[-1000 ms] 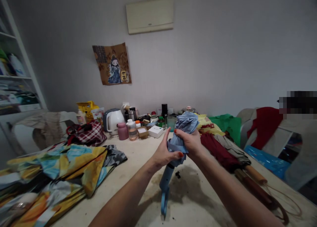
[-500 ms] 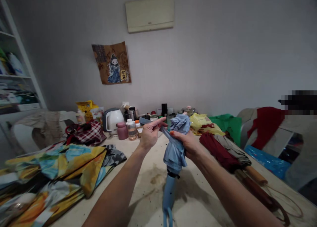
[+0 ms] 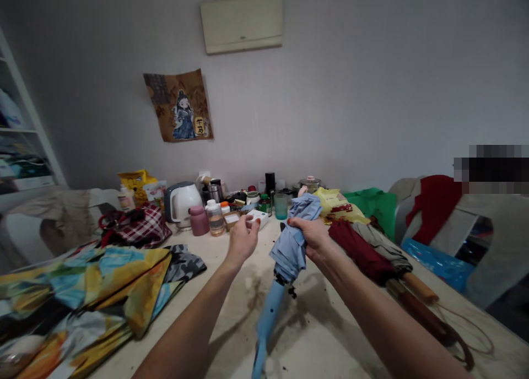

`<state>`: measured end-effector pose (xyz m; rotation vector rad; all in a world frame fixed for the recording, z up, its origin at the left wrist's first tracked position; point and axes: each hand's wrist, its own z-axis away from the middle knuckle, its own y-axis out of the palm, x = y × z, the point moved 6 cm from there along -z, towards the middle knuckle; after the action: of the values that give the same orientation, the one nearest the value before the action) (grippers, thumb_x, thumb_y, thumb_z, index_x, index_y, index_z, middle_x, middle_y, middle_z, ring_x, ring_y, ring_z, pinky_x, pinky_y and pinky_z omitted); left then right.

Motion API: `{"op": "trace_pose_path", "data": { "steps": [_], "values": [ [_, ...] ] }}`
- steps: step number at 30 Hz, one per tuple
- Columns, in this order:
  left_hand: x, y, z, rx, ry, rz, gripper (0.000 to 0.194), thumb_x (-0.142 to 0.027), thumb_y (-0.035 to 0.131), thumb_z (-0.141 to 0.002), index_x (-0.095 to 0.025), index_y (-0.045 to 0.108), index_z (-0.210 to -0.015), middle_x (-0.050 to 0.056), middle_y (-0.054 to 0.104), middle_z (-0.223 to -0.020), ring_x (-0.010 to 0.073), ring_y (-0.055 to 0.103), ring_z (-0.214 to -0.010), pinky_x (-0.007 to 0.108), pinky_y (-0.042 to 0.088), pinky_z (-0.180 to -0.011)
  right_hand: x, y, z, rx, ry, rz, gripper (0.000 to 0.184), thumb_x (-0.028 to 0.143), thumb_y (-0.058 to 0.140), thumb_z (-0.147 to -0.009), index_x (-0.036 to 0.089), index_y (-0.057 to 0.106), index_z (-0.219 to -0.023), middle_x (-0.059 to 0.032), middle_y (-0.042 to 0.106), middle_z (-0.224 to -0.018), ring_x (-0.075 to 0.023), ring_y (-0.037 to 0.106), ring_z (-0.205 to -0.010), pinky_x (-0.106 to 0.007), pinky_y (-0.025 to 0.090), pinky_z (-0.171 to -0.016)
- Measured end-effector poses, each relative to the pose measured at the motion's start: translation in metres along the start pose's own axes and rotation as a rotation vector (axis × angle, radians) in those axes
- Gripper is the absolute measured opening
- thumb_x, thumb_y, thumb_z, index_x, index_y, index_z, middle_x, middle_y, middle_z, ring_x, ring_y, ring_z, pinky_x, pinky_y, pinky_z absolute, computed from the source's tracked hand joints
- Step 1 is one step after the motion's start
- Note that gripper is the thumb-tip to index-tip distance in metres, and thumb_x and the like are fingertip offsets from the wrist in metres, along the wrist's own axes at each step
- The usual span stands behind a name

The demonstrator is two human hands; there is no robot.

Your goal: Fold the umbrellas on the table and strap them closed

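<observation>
Umbrella (image 3: 288, 253) in right hand (image 3: 313, 238), left hand (image 3: 243, 238) apart

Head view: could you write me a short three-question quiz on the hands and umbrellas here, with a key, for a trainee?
1. Which hand grips the blue umbrella?
2. True or false: the dark red umbrella lies to the right of the blue one.
3. What colour is the container just right of the white kettle?

Key:
1. The right hand; the left hand is apart from it.
2. True.
3. Pink.
</observation>
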<state>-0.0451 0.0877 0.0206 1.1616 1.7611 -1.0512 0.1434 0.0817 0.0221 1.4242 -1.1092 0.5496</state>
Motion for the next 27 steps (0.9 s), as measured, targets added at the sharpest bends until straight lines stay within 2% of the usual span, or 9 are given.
{"op": "trace_pose_path", "data": {
  "steps": [1, 4, 6, 9, 12, 15, 17, 22, 27],
  "values": [
    [-0.012, 0.001, 0.011, 0.019, 0.113, -0.018, 0.038, -0.033, 0.073, -0.075, -0.010, 0.065, -0.105, 0.010, 0.068, -0.083, 0.0184, 0.064, -0.071, 0.027, 0.046, -0.066, 0.000, -0.002, 0.000, -0.036, -0.004, 0.013, 0.022, 0.010, 0.072, -0.044, 0.015, 0.058, -0.060, 0.0009, 0.060, -0.055, -0.0116, 0.051, -0.048, -0.024, 0.045, -0.046],
    [-0.032, 0.024, 0.044, 0.269, 0.202, -0.047, 0.074, -0.038, 0.088, -0.051, -0.015, 0.063, -0.116, 0.012, 0.069, -0.100, 0.0266, 0.064, -0.091, 0.032, 0.048, -0.078, 0.003, -0.001, 0.005, -0.091, -0.016, 0.056, 0.025, 0.010, 0.073, -0.043, 0.015, 0.059, -0.063, 0.0009, 0.061, -0.060, -0.0125, 0.052, -0.053, -0.025, 0.046, -0.049],
    [-0.033, 0.045, 0.057, 0.449, 0.115, 0.009, 0.077, -0.035, 0.090, -0.044, -0.015, 0.063, -0.113, 0.010, 0.069, -0.100, 0.0255, 0.063, -0.089, 0.032, 0.049, -0.076, 0.009, 0.002, 0.013, -0.086, -0.042, 0.135, 0.024, 0.012, 0.072, -0.044, 0.014, 0.060, -0.065, 0.0001, 0.063, -0.065, -0.0130, 0.054, -0.057, -0.025, 0.047, -0.054],
    [-0.025, 0.068, 0.063, 0.640, -0.128, 0.229, 0.057, -0.030, 0.087, -0.044, -0.010, 0.066, -0.094, 0.008, 0.069, -0.087, 0.0191, 0.061, -0.076, 0.028, 0.048, -0.069, 0.024, 0.010, 0.026, -0.051, -0.090, 0.347, 0.024, 0.016, 0.070, -0.047, 0.014, 0.062, -0.070, -0.0014, 0.065, -0.074, -0.0137, 0.056, -0.064, -0.025, 0.048, -0.060],
    [-0.021, 0.072, 0.061, 0.622, -0.233, 0.355, 0.053, -0.024, 0.085, -0.042, -0.009, 0.067, -0.089, 0.007, 0.069, -0.081, 0.0166, 0.061, -0.072, 0.027, 0.049, -0.067, 0.034, 0.016, 0.035, -0.019, -0.128, 0.457, 0.025, 0.018, 0.069, -0.048, 0.013, 0.063, -0.072, -0.0030, 0.066, -0.077, -0.0153, 0.058, -0.068, -0.025, 0.048, -0.063],
    [-0.018, 0.072, 0.061, 0.614, -0.223, 0.383, 0.045, -0.013, 0.081, -0.041, -0.008, 0.068, -0.084, 0.006, 0.069, -0.077, 0.0145, 0.061, -0.067, 0.026, 0.049, -0.064, 0.035, 0.019, 0.040, 0.001, -0.173, 0.411, 0.027, 0.019, 0.068, -0.049, 0.013, 0.065, -0.075, -0.0048, 0.068, -0.082, -0.0159, 0.059, -0.070, -0.025, 0.049, -0.064],
    [-0.011, 0.074, 0.065, 0.664, -0.212, 0.418, 0.037, -0.010, 0.078, -0.042, -0.007, 0.068, -0.078, 0.006, 0.068, -0.073, 0.0126, 0.060, -0.063, 0.023, 0.049, -0.061, 0.032, 0.020, 0.042, 0.022, -0.167, 0.367, 0.028, 0.020, 0.068, -0.050, 0.012, 0.066, -0.077, -0.0050, 0.068, -0.081, -0.0156, 0.059, -0.069, -0.025, 0.049, -0.062],
    [0.006, 0.085, 0.074, 0.878, -0.230, 0.650, 0.038, -0.021, 0.075, -0.048, -0.008, 0.066, -0.083, 0.008, 0.067, -0.071, 0.0179, 0.064, -0.062, 0.029, 0.054, -0.058, 0.027, 0.019, 0.042, 0.035, -0.123, 0.312, 0.030, 0.020, 0.070, -0.051, 0.011, 0.065, -0.078, -0.0038, 0.067, -0.076, -0.0139, 0.056, -0.063, -0.025, 0.048, -0.059],
    [0.000, 0.076, 0.072, 0.873, -0.254, 0.593, 0.043, -0.023, 0.079, -0.044, -0.011, 0.059, -0.080, 0.000, 0.058, -0.061, 0.0113, 0.055, -0.049, 0.023, 0.047, -0.047, 0.030, 0.023, 0.046, 0.058, -0.175, 0.229, 0.031, 0.021, 0.073, -0.050, 0.012, 0.065, -0.079, -0.0034, 0.067, -0.078, -0.0148, 0.058, -0.065, -0.026, 0.050, -0.062]
  ]
}}
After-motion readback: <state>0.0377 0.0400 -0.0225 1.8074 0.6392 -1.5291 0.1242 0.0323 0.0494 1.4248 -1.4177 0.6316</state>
